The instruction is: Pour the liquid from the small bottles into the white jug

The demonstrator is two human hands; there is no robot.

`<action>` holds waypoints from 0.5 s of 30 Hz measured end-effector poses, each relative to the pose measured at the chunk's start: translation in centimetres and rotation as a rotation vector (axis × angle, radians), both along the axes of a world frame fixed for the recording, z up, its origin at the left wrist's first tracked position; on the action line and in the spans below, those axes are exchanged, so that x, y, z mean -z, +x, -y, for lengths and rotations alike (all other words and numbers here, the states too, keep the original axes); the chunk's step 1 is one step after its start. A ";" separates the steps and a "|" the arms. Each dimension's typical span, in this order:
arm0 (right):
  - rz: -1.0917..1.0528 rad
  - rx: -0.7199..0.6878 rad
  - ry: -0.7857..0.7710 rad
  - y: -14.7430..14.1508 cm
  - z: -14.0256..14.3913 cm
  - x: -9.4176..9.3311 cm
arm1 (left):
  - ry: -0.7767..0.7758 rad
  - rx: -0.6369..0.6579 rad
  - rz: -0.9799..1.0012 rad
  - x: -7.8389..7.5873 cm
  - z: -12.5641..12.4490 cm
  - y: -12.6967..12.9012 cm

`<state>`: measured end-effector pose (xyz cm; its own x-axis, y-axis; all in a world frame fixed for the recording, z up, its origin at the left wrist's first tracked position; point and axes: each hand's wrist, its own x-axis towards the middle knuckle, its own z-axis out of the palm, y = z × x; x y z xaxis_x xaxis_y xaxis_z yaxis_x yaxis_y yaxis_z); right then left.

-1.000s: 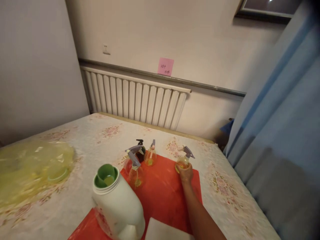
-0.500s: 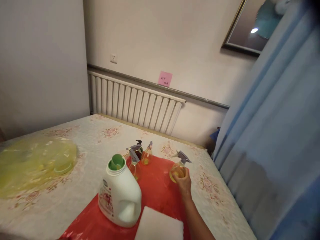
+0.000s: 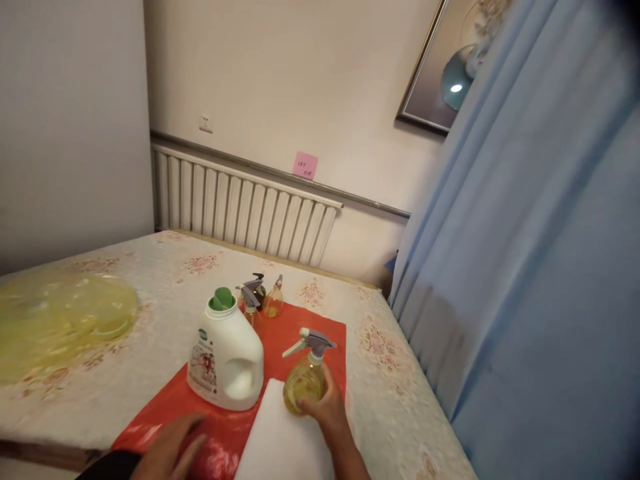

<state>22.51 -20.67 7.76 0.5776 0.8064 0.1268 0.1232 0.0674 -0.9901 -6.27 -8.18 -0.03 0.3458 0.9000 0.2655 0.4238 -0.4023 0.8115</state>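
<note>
Right hand (image 3: 325,407) gripped the sprayer (image 3: 306,380) above the white pad (image 3: 285,447), left hand (image 3: 173,450) lay loosely open on the red mat (image 3: 305,333), and a slack grip could have tipped the sprayer onto the jug (image 3: 225,357).

A yellow liquid is seen in the clear spray bottle (image 3: 305,383) with a grey trigger. The jug (image 3: 226,357) is coloured white with a green cap. The mat (image 3: 300,333) is red, and pink flowers are printed on the cream tablecloth (image 3: 150,267).
</note>
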 end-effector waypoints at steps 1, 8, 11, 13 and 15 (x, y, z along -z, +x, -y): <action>-0.039 -0.030 0.010 -0.8 0.7 -0.1 | -0.091 0.112 0.030 -1.4 0.9 1.5; -0.178 -0.299 0.145 -5.2 4.3 -0.2 | -0.452 0.494 0.384 -7.9 4.3 7.8; -0.205 -0.359 0.139 -6.2 5.3 0.1 | -0.520 0.569 0.461 -9.4 5.1 8.4; -0.198 -0.398 0.114 -6.6 5.8 0.4 | -0.540 0.663 0.416 -10.4 5.8 8.4; -0.185 -0.427 0.079 -6.8 6.2 0.8 | -0.572 0.769 0.361 -11.3 6.4 8.2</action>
